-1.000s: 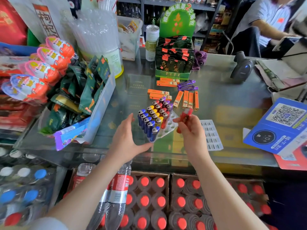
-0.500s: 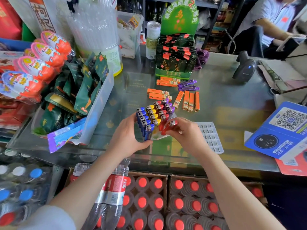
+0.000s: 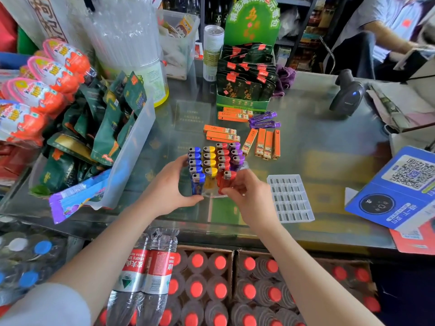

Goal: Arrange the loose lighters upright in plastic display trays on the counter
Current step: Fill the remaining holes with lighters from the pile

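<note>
lighters stand upright in a clear plastic display tray (image 3: 243,166) on the glass counter (image 3: 329,142), packed in four rows: blue lighters (image 3: 195,163) on the tray's left edge, yellow lighters (image 3: 209,158) next, then red lighters (image 3: 223,156), and purple lighters (image 3: 236,152) on its right. the tray is mostly hidden by what it holds and by the hands; only a clear corner shows at its far right.

the left hand (image 3: 169,191) is curled round the tray's near left corner, thumb along the front edge and fingers against the blue row. the right hand (image 3: 249,196) pinches the lower body of a red lighter (image 3: 227,181) at the near end of the red row, fingertips closed on it; whether that lighter is fully seated in its slot cannot be told.

just right of the filled tray lies an empty tray (image 3: 290,198), flat, its grid of slots facing up. beyond the filled tray lie loose orange lighters (image 3: 263,143) on their sides, some in a fan, some in pairs, and two flat purple lighters (image 3: 263,121) farther back. behind those stands a green box of dark packets (image 3: 244,85). far right of the tray sit a barcode scanner (image 3: 348,92) and a blue qr code board (image 3: 400,189). left of the tray is a translucent bin of green snack packets (image 3: 131,147).
</note>
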Motion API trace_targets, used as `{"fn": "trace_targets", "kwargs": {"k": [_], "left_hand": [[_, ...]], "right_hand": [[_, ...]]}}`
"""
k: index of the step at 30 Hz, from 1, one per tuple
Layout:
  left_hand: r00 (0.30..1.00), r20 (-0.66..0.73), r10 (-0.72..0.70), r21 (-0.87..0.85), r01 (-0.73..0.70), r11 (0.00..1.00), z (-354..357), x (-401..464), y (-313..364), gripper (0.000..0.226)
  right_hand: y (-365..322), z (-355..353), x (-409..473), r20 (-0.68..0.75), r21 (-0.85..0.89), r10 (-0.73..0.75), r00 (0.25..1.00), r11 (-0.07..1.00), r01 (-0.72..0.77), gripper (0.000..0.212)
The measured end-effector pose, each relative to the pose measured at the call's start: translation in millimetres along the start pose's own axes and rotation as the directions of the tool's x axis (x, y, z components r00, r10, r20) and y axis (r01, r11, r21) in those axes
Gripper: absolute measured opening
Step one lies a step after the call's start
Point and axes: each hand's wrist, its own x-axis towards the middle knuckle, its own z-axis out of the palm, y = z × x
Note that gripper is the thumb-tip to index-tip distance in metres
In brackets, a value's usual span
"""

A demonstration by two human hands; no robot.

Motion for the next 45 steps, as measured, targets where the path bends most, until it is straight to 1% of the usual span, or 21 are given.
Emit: {"fn": "trace_targets", "kwargs": {"k": [3,6,8,10,11,12,14,16,18,20,23,25,28,30,34,36,38,40,42,43,45], "left_hand": [[1.000,0.001,0.008,-0.043,-0.008,0.999,0,3,-1,0.079],[1.000,0.006,0.006,-0.048,-0.006,0.999,0,7,-2,0.078],[1.000,0.009,-0.001,-0.060,0.002,0.998,-1,8,-1,0.075],[1.000,0.016,0.000,-0.076,0.001,0.997,-3,10,0,0.074],[1.000,0.021,0.001,-0.081,0.001,0.997,-3,11,0,0.074],[1.000,0.029,-0.001,-0.085,0.003,0.996,-4,12,0,0.074],[0.999,0.032,-0.007,-0.090,0.010,0.996,-5,16,2,0.072],[0.999,0.037,-0.017,-0.086,0.021,0.996,-5,21,4,0.070],[0.998,0.053,-0.037,-0.086,0.041,0.995,-5,26,5,0.071],[0.996,0.071,-0.058,-0.091,0.064,0.994,-5,30,5,0.073],[0.993,0.090,-0.080,-0.087,0.088,0.992,-6,32,4,0.073],[0.992,0.089,-0.086,-0.086,0.094,0.992,-6,32,3,0.073],[0.992,0.086,-0.089,-0.086,0.096,0.992,-5,33,3,0.073],[0.993,0.083,-0.084,-0.095,0.092,0.991,-5,32,3,0.073],[0.994,0.084,-0.070,-0.089,0.077,0.993,-7,31,5,0.072],[0.994,0.087,-0.068,-0.085,0.076,0.994,-7,27,4,0.072],[0.993,0.090,-0.083,-0.081,0.090,0.993,-8,21,3,0.074],[0.992,0.089,-0.084,-0.083,0.092,0.992,-9,15,1,0.075],[0.994,0.085,-0.068,-0.088,0.076,0.993,-11,9,2,0.075],[0.995,0.079,-0.063,-0.087,0.070,0.994,-11,6,3,0.075],[0.996,0.064,-0.064,-0.093,0.069,0.993,-12,-1,2,0.075]], "right_hand": [[1,1,4,0.039,-0.126,-0.063,0.997,0.990,0.067,0.016],[2,-6,12,0.086,-0.276,-0.133,0.987,0.949,0.152,0.022],[3,-21,21,0.227,-0.338,-0.116,0.967,0.922,0.190,0.028],[8,-45,35,0.379,-0.319,-0.077,0.922,0.924,0.208,0.026],[10,-57,44,0.381,-0.286,-0.084,0.921,0.936,0.204,0.018],[12,-67,54,0.320,-0.258,-0.104,0.942,0.947,0.192,0.012],[18,-79,78,0.120,-0.239,-0.106,0.987,0.962,0.132,0.013],[28,-78,107,0.005,-0.298,-0.044,0.999,0.954,0.044,0.017],[38,-71,133,-0.031,-0.387,-0.026,0.999,0.922,0.012,0.023],[45,-63,152,-0.019,-0.455,-0.026,0.999,0.890,0.014,0.028],[51,-57,169,0.013,-0.574,0.049,0.999,0.818,-0.032,0.035],[53,-57,177,0.063,-0.615,0.071,0.995,0.789,-0.018,0.033],[52,-61,184,0.165,-0.698,0.065,0.984,0.712,0.070,0.029],[52,-63,188,0.199,-0.738,0.065,0.978,0.667,0.106,0.028],[51,-65,188,0.210,-0.788,0.085,0.974,0.604,0.118,0.023],[47,-64,183,0.183,-0.797,0.052,0.982,0.592,0.117,0.019],[37,-64,172,0.118,-0.753,-0.027,0.993,0.649,0.107,0.018],[23,-65,154,0.010,-0.603,-0.106,0.994,0.793,0.090,0.019],[8,-67,130,-0.089,-0.322,-0.132,0.987,0.942,0.097,0.016],[3,-67,118,-0.117,-0.175,-0.110,0.987,0.981,0.089,0.012],[-1,-67,92,-0.119,0.048,-0.032,0.992,0.998,0.038,0.009]]}}
